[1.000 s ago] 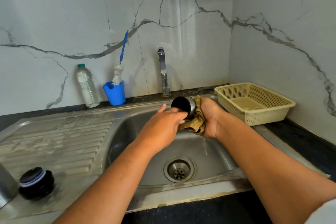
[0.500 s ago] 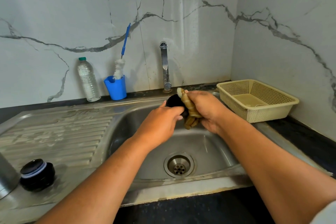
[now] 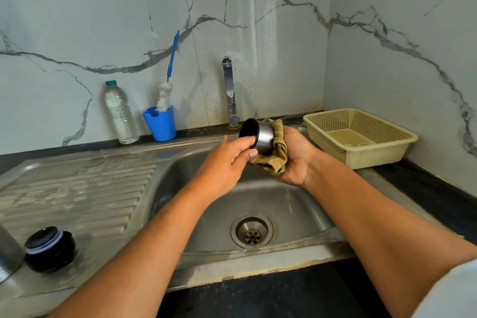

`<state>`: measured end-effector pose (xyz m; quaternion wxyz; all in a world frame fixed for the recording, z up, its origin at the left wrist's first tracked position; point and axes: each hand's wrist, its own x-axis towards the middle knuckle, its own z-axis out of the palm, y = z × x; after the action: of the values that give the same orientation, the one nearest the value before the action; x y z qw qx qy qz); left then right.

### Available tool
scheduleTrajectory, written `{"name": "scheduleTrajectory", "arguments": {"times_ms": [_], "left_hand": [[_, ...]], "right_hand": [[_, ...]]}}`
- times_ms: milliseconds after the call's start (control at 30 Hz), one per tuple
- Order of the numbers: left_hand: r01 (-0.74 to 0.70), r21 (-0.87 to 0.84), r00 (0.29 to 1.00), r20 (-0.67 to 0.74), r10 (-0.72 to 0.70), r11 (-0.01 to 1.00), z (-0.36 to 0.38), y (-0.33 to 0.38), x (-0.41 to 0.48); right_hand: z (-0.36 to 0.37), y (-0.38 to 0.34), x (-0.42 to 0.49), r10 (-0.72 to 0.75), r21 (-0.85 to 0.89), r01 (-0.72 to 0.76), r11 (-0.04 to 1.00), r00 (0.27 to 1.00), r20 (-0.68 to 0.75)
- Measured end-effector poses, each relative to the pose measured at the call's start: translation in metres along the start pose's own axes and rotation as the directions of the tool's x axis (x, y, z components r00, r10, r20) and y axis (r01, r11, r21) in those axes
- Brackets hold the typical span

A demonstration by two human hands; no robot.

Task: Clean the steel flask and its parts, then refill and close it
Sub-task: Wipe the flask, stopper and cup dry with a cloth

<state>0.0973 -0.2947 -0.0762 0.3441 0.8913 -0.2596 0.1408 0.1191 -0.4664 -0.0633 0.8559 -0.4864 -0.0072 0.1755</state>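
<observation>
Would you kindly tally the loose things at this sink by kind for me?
Flask parts: 3, steel cup, black stopper, flask body.
Cleaning tools: 2, cloth, bottle brush.
Containers: 3, water bottle, blue cup, basket.
Total: 8.

Mid-air, left hand (image 3: 225, 161) beside right hand (image 3: 294, 160)

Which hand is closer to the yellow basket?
Right. The right hand, gripping a cloth, is just left of the basket; the left hand sits farther left, holding the steel cup.
</observation>
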Motion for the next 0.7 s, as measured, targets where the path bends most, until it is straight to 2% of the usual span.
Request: {"name": "scheduleTrajectory", "arguments": {"times_ms": [133,200,333,433,500,567,700], "left_hand": [[0.002,0.139,0.998,0.069,-0.012,0.990,-0.004,0.005,-0.002],[-0.024,0.229,0.997,0.083,0.005,0.973,-0.004,0.001,-0.001],[-0.087,0.425,0.992,0.116,0.041,0.901,-0.006,-0.008,0.001],[-0.129,0.480,0.988,0.138,0.070,0.868,-0.002,-0.006,0.003],[-0.137,0.441,0.987,0.133,0.086,0.887,0.000,-0.005,0.003],[-0.113,0.311,0.991,0.098,0.086,0.944,0.001,-0.003,0.000],[-0.059,0.069,0.998,0.042,0.056,0.996,0.002,0.004,-0.008]], "right_hand": [[-0.005,-0.002,0.004,0.120,-0.116,-0.133,0.984,0.987,-0.110],[-0.006,-0.002,0.006,0.123,-0.168,-0.146,0.975,0.982,-0.140],[-0.002,0.001,0.010,0.053,-0.243,-0.091,0.966,0.986,-0.161],[-0.002,0.003,0.011,-0.081,-0.351,0.003,0.936,0.975,-0.207],[-0.002,0.003,0.009,-0.161,-0.374,0.067,0.925,0.961,-0.227],[-0.001,0.001,0.006,-0.200,-0.350,0.124,0.928,0.961,-0.189],[-0.001,-0.002,0.001,-0.180,-0.227,0.154,0.962,0.978,-0.102]]}}
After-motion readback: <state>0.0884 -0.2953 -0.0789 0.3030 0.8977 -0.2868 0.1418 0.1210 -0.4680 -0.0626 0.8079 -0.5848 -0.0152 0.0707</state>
